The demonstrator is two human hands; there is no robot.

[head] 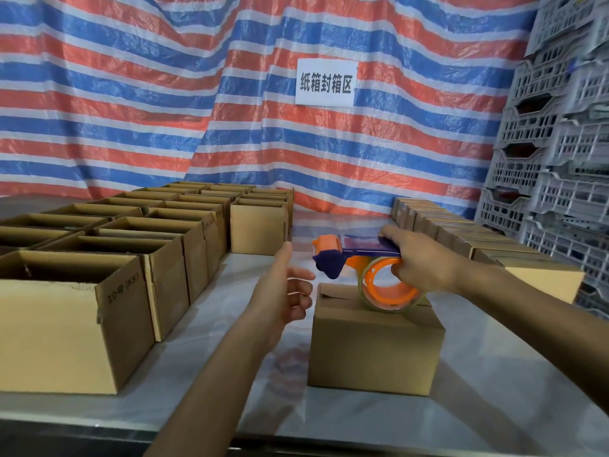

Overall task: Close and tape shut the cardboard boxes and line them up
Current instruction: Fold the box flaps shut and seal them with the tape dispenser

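Note:
A small closed cardboard box [372,351] stands alone on the table in front of me. My right hand [418,258] grips an orange and blue tape dispenser [349,255], whose clear tape roll [389,288] sits over the box's top seam. My left hand [286,285] hovers just left of the box and the dispenser's head, fingers loosely spread and holding nothing. Several open boxes [99,258] stand in rows at the left. A row of closed boxes [461,232] runs along the right.
The pale table [230,374] reaches to a near edge at the bottom. A striped red, white and blue tarp [164,94] with a paper sign [326,82] hangs behind. Grey plastic crates [553,143] are stacked at the right.

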